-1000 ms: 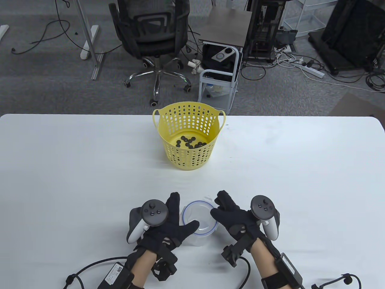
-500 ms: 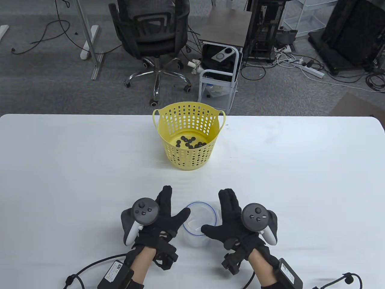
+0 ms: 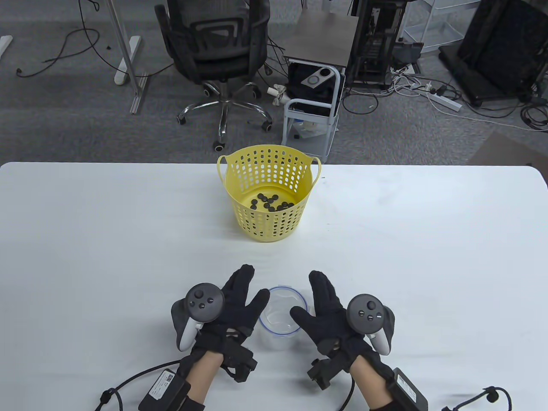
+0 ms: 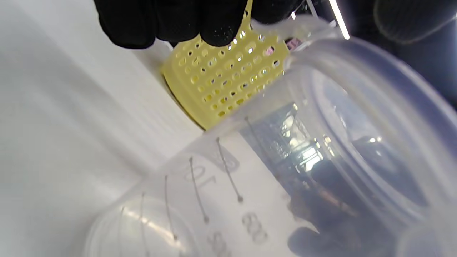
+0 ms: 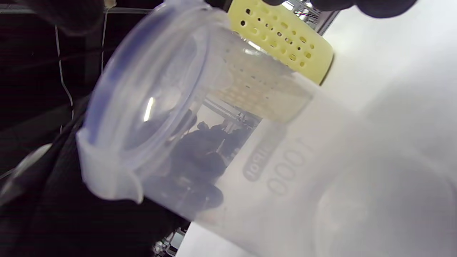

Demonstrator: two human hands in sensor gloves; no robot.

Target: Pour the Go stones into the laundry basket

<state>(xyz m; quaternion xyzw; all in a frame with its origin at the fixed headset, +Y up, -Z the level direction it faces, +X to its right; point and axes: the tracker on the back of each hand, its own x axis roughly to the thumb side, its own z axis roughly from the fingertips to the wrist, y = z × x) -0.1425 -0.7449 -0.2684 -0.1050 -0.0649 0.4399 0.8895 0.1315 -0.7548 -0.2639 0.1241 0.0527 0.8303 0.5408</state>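
Observation:
A yellow laundry basket [image 3: 267, 227] stands on the white table [image 3: 107, 239], with several black Go stones [image 3: 272, 204] on its bottom. A clear, empty container [image 3: 280, 325] with a blue-rimmed lid stands upright near the front edge, between my hands. My left hand [image 3: 252, 291] lies spread at its left and my right hand [image 3: 309, 295] at its right, thumbs at the rim, gripping nothing. The left wrist view shows the container [image 4: 285, 171] close up, with the basket [image 4: 228, 78] behind it. The right wrist view shows the lidded container [image 5: 228, 142] and the basket [image 5: 285, 39].
Black power bricks with cables lie at the table's front edge, left [image 3: 165, 387] and right [image 3: 409, 387]. An office chair [image 3: 214, 47] and a small cart [image 3: 314, 98] stand on the floor beyond the far edge.
Both hands have come off the container's lid and spread out beside it, with thumbs drawn back to the rim. The container and basket have stayed in place.

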